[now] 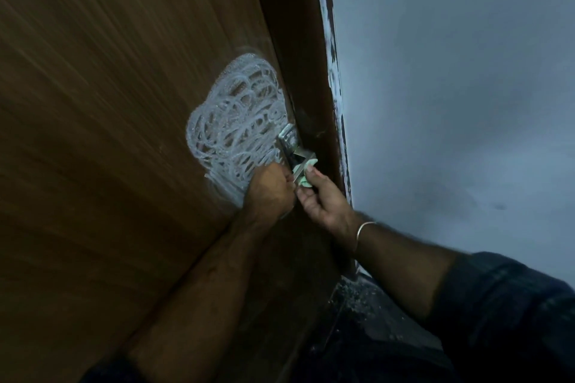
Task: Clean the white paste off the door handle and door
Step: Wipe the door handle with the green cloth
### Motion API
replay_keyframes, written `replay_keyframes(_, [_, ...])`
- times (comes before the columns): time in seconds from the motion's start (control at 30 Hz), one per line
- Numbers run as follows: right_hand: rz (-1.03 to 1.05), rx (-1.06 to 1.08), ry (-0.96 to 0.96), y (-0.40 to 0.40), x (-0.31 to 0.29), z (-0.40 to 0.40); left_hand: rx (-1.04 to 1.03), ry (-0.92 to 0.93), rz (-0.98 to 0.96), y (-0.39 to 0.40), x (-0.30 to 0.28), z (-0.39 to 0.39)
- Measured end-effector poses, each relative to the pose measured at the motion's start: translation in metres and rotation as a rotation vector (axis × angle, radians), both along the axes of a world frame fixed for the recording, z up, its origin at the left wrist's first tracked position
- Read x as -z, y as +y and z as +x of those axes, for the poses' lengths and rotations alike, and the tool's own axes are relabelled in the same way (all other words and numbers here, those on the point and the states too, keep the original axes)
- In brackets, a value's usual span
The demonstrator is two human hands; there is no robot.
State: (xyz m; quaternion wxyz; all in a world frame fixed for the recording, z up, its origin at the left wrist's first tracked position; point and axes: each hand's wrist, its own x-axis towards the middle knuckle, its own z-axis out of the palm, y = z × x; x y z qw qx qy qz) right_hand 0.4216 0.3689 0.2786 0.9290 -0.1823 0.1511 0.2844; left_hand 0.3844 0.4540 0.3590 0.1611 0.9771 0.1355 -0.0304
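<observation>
A brown wooden door (109,134) fills the left of the view. White paste (236,121) covers it in looping scribbles just left of the metal door handle (295,149). My left hand (270,190) is curled into a fist round the lower end of the handle, over the bottom of the paste patch. My right hand (323,199) pinches a small pale green cloth (306,174) and presses it against the handle from the right. The handle's lower part is hidden by both hands.
The dark door frame (298,40) runs beside the handle, its right edge smeared with white. A pale blue wall (451,87) fills the right. A thin bangle (364,232) circles my right wrist. The speckled dark floor (367,298) shows below the frame.
</observation>
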Motion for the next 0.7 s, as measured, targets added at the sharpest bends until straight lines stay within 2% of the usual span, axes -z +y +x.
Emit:
replay_keyframes(0.13, [0.0, -0.125, -0.128, 0.006, 0.014, -0.019, 0.037, -0.007, 0.021, 0.003, 0.002, -0.008])
replay_keyframes(0.3, [0.073, 0.059, -0.005, 0.009, 0.001, -0.009, 0.137, -0.024, 0.182, -0.004, 0.005, -0.02])
replay_keyframes(0.5, [0.005, -0.205, -0.128, 0.001, 0.002, -0.035, 0.084, 0.076, 0.152, -0.007, -0.008, -0.011])
replay_keyframes(0.57, [-0.183, -0.307, -0.227, -0.008, -0.001, -0.031, 0.089, 0.127, 0.166, -0.008, -0.014, -0.009])
replay_keyframes(0.63, [-0.533, -0.41, -0.381, -0.015, -0.002, -0.028, 0.096, 0.163, 0.17, -0.009, -0.018, -0.006])
replay_keyframes(0.7, [-0.818, -0.319, -0.486, -0.022, -0.002, -0.025, 0.087, 0.168, 0.133, -0.007, -0.018, -0.005])
